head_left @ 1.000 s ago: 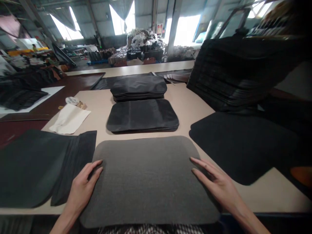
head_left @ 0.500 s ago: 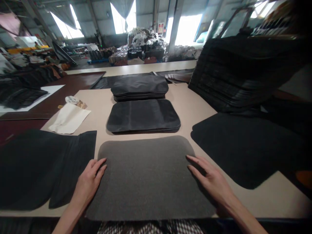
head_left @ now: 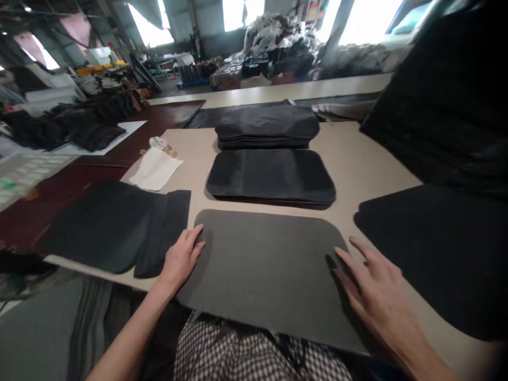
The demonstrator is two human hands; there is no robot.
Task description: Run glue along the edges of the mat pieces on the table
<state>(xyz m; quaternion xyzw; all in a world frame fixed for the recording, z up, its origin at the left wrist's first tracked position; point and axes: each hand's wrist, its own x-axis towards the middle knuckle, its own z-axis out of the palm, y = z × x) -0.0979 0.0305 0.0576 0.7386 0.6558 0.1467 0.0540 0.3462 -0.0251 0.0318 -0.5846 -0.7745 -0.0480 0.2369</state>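
A dark grey rounded panel (head_left: pixel 270 264), of a sheet material I cannot make out, lies before me at the table's front edge. My left hand (head_left: pixel 181 260) rests on its left edge, fingertips on the top face, fingers apart and gripping nothing. Above the right edge hovers my right hand (head_left: pixel 375 283), open with spread fingers; contact with the panel is unclear. Behind lies a low stack of black rounded panels (head_left: pixel 270 174). Farther back is a thicker stack of similar black pieces (head_left: pixel 266 123).
Black sheets lie to the left (head_left: pixel 103 225) and right (head_left: pixel 432 248). A tall dark stack (head_left: pixel 448 106) rises at the right. A cream cloth piece (head_left: pixel 155 168) sits at the back left. More grey sheets (head_left: pixel 47 328) are stacked below the table's left side.
The camera has turned left and down, so the table sits farther right in view. My right hand has lifted off the panel's right edge; the left stays at its edge.
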